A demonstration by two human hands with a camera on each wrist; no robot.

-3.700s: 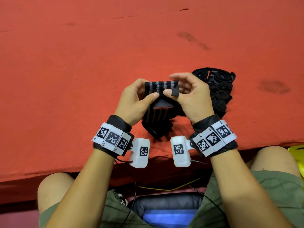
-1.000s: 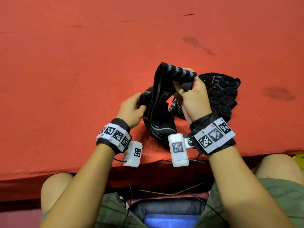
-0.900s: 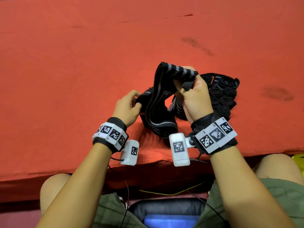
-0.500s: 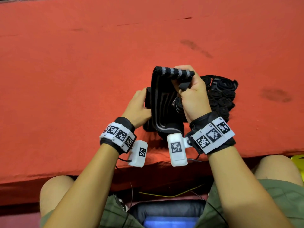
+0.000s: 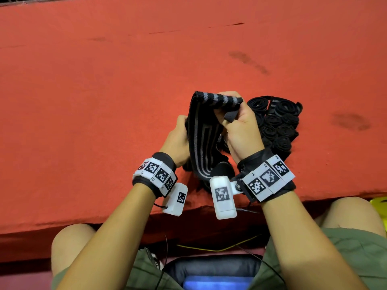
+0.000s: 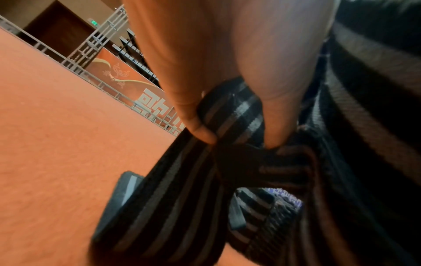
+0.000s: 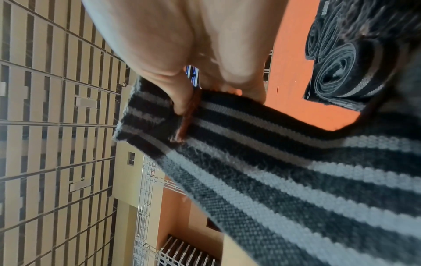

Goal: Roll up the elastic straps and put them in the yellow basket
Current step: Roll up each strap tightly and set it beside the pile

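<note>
A black elastic strap with grey stripes [image 5: 204,141] hangs from my hands above the red table [image 5: 104,101]. My right hand [image 5: 227,110] pinches its top end, raised and folded over; the right wrist view shows thumb and fingers [image 7: 180,100] clamped on the strap [image 7: 262,162]. My left hand [image 5: 184,127] grips the strap lower on its left side, and in the left wrist view it pinches the strap [image 6: 232,115] between thumb and finger. The strap's loose lower part lies bunched near the table's front edge. A sliver of the yellow basket [image 5: 381,203] shows at the far right, below the table.
Several rolled black straps [image 5: 276,124] lie in a tight cluster just right of my right hand, also visible as rolled straps [image 7: 335,72] in the right wrist view. The table's front edge [image 5: 125,216] runs just behind my wrists, with my knees below it.
My left hand has moved right and up along the strap and taken hold of it closer to the right hand. The right hand has kept the top end raised and turned it level.
</note>
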